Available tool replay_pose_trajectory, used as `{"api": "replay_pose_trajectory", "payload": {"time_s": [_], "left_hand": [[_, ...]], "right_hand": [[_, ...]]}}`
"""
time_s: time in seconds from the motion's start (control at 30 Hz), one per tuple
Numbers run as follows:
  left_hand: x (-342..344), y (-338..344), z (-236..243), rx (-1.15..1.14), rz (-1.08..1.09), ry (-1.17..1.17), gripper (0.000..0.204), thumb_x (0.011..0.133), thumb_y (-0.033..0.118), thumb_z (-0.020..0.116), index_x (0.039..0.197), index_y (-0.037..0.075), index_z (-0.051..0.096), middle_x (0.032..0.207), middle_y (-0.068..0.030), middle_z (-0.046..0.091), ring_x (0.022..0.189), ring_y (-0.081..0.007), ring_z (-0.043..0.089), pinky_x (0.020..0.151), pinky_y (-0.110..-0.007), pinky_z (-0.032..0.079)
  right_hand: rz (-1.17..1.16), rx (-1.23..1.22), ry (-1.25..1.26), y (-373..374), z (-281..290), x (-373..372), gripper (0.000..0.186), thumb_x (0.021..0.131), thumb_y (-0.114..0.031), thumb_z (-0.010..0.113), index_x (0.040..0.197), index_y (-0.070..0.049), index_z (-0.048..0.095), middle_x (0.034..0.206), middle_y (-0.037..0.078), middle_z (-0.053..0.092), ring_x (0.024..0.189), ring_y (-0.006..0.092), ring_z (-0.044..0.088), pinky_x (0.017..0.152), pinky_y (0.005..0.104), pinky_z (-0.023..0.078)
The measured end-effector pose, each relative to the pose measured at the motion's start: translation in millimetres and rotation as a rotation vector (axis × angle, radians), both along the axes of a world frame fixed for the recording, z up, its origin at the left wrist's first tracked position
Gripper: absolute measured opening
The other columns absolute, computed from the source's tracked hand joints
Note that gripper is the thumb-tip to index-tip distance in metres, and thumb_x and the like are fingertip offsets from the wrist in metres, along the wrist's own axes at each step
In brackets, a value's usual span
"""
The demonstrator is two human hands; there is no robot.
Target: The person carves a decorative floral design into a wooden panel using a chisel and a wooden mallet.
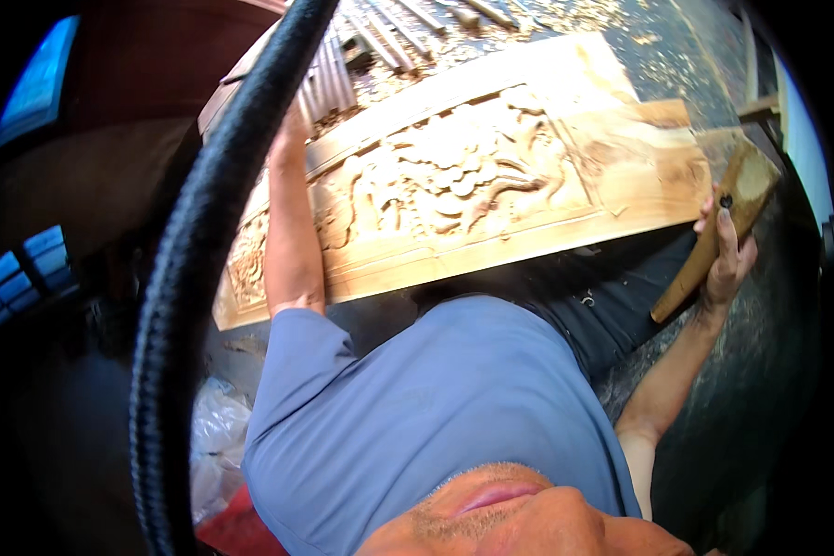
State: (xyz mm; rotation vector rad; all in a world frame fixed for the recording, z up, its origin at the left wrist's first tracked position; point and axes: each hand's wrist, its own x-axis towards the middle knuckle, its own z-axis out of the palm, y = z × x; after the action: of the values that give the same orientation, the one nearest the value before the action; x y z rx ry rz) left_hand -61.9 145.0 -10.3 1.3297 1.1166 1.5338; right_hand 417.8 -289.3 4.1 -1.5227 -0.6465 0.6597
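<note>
Right hand point(727, 250) closing its grip around a brown wooden mallet point(713, 232), fingers wrapping the handle, blocky head pointing up just past the right end of a long pale carved wooden relief panel point(473, 181). Mallet lying apart from the panel's near edge, over a dark trouser leg point(612, 296). Left hand point(292, 125) reaching up to the panel's far left edge, partly hiding behind a thick black ribbed hose point(190, 278); grip state impossible to tell. Metal chisels point(380, 42) lying in rows beyond the panel on the surface point(676, 56), among wood chips. Little open room showing around the panel's edges.
</note>
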Motion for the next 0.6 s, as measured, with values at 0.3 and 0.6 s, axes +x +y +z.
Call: {"api": "replay_pose_trajectory", "payload": {"time_s": [0.3,0.6], "left_hand": [[38,-12,-11,0.165,-0.026,0.452,0.010,0.093,0.003,0.075,0.103,-0.001,0.076,0.094,-0.0097,0.077,0.084,-0.0171,0.074,0.083,-0.030,0.059],[86,-55,7,0.156,-0.167,0.553,0.012,0.099,0.009,0.069,0.105,0.000,0.074,0.094,-0.0104,0.077,0.091,-0.0171,0.072,0.086,-0.031,0.057]], "right_hand": [[0.035,-0.133,-0.150,6,5,-3,0.031,0.099,-0.028,0.066,0.102,0.002,0.073,0.085,0.004,0.069,0.080,0.0124,0.061,0.078,0.0259,0.046],[0.001,-0.080,-0.082,6,8,-6,0.030,0.098,-0.026,0.067,0.103,0.003,0.072,0.086,0.007,0.071,0.078,0.0113,0.063,0.074,0.0250,0.047]]}}
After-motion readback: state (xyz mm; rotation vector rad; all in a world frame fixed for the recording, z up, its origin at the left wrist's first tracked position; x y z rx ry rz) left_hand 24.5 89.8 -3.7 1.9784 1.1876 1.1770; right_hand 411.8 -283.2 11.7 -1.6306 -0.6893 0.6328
